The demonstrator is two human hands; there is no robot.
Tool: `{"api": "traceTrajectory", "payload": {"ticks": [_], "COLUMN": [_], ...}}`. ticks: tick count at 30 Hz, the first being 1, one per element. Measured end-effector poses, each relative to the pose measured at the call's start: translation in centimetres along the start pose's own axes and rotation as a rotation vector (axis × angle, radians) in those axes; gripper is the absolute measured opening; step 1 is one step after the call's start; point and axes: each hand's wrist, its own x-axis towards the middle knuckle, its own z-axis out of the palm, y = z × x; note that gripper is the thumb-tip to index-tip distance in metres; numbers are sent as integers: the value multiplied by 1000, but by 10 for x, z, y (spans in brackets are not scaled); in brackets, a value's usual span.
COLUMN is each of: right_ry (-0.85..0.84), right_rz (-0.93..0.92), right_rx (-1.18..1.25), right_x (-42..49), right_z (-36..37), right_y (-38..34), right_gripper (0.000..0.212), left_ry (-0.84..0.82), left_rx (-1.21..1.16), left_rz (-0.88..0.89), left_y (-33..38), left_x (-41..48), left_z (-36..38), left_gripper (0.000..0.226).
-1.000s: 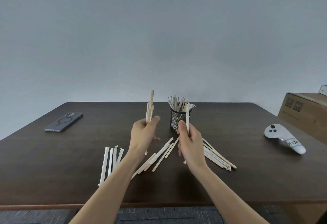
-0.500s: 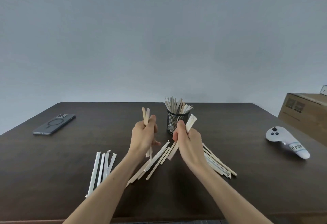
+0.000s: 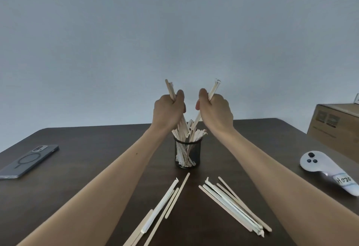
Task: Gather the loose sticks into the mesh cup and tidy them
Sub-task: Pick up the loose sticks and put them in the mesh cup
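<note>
A black mesh cup (image 3: 188,153) stands mid-table, packed with pale sticks that splay above its rim. My left hand (image 3: 168,110) is raised just above the cup, fist shut on a small bunch of wooden sticks (image 3: 170,90) whose lower ends dip among those in the cup. My right hand (image 3: 215,110) is level with it, shut on a paper-wrapped stick (image 3: 213,88) slanting down into the cup. Loose sticks lie on the table in two groups: one (image 3: 165,203) near centre, another (image 3: 233,203) to the right.
A phone (image 3: 29,161) lies at the left of the dark wooden table (image 3: 93,160). A white controller (image 3: 322,168) rests at the right. A cardboard box (image 3: 338,125) stands past the table's right edge. A plain wall fills the background.
Both hands rose from low over the table to above the cup, carrying their sticks, and tilted them down into it. The view came closer to the cup; the far-left stick group left the view.
</note>
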Motion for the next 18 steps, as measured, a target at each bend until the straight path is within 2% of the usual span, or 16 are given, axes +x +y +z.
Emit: {"api": "traceTrajectory", "payload": {"ticks": [6,9,11,13,15,18], "right_ry": [-135,-178,-139,-83,-22,96], "right_rz": [48,77,82,74,49,47], "right_rx": [-147,-239,-256,-274,-275,-174], "right_x": [14,13,12,10,4,-17], "right_z": [18,17,13,7,0,-11], "right_y": [20,25,26,25,24,20], "right_gripper": [55,48,46,51,52,38], "left_ry": [-51,-35,18,68,114,143], "left_rx": [174,287,251,228,242,238], "left_rz": [16,20,23,27,49,43], "left_y": [-23,-31,-30,-29,-29,-30], "left_x": [20,21,17,13,8,-8], "left_z": [21,23,17,7,-3,-24], "left_gripper": [53,39,36,56,63,52]}}
